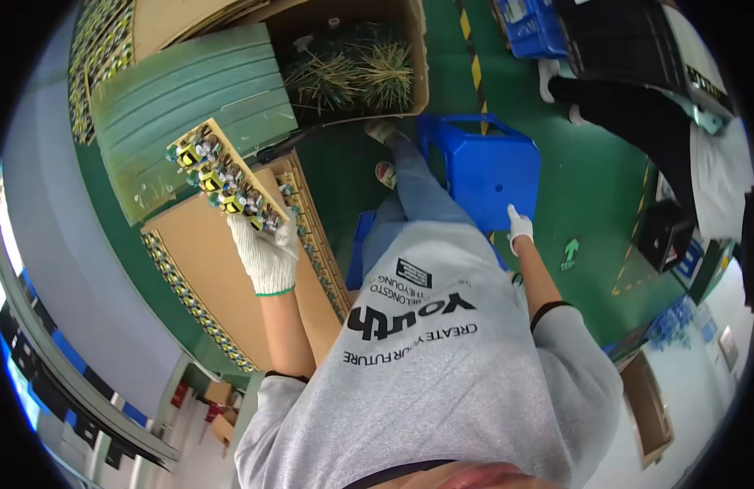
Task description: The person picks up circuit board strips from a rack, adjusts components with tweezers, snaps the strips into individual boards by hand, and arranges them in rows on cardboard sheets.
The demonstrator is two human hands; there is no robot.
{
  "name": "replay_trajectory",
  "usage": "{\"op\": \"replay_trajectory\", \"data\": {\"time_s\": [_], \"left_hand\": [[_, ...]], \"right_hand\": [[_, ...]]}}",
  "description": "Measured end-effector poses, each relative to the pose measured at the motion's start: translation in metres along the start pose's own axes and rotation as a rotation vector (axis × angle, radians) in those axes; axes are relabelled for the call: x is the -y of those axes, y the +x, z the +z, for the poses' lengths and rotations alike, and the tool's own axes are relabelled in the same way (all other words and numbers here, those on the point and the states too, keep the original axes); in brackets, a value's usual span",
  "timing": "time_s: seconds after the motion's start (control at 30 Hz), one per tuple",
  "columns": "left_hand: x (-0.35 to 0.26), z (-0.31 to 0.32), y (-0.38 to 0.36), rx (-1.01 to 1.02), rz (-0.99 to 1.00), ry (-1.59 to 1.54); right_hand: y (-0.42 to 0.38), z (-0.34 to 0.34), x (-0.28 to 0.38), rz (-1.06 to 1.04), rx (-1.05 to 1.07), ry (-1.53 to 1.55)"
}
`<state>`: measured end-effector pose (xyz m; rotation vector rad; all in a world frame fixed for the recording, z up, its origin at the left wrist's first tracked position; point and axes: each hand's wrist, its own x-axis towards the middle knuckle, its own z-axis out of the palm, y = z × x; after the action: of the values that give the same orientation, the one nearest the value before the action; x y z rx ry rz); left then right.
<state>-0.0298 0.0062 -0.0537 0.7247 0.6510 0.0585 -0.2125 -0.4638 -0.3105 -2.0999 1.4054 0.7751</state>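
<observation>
My left hand, in a white knit glove with a green cuff, is closed around the lower end of a circuit board panel. The panel is a tan strip crowded with yellow, silver and green components, tilted with its far end up and to the left. My right hand, also gloved, is at the near edge of a blue plastic stool. A finger or thumb lies on the seat's corner; the other fingers are mostly hidden, seemingly hooked at the edge.
Stacked cardboard sheets with boards along their edges lie at left. Behind is a green corrugated sheet. An open carton holds bundles of thin leads. Another person stands at right, near a blue crate.
</observation>
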Motion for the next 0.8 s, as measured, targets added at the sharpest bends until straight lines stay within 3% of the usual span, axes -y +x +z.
{"op": "replay_trajectory", "data": {"time_s": [0.07,0.17,0.23,0.3,0.47,0.53,0.6,0.7,0.73,0.8], "left_hand": [[0.005,-0.002,-0.003,-0.032,0.016,-0.017],[0.011,-0.001,-0.012,0.067,-0.047,-0.044],[0.012,-0.004,-0.013,-0.009,-0.094,-0.024],[0.01,-0.002,-0.015,-0.108,-0.164,-0.021],[0.012,-0.007,0.006,0.001,-0.147,0.039],[0.02,0.009,0.014,0.185,-0.191,0.049],[0.034,0.021,0.025,0.259,-0.202,0.057],[0.057,0.034,0.035,0.52,-0.429,0.197],[0.064,0.04,0.035,0.508,-0.407,0.2],[0.08,0.057,0.028,0.167,-0.526,0.492]], "right_hand": [[0.005,0.002,0.011,0.375,0.091,0.607],[0.029,0.022,0.019,0.432,-0.018,0.384],[0.03,0.031,-0.003,0.508,-0.063,0.229],[0.018,0.008,0.035,0.093,-0.275,-0.196],[0.087,-0.021,0.045,0.041,-0.451,-0.151],[0.113,-0.035,0.051,0.052,-0.466,-0.156],[0.143,-0.045,0.047,0.219,-0.519,0.019],[0.196,-0.049,0.016,0.346,-0.226,0.354],[0.208,-0.048,0.01,0.414,-0.175,0.395],[0.22,-0.045,0.002,0.353,-0.101,0.321]]}}
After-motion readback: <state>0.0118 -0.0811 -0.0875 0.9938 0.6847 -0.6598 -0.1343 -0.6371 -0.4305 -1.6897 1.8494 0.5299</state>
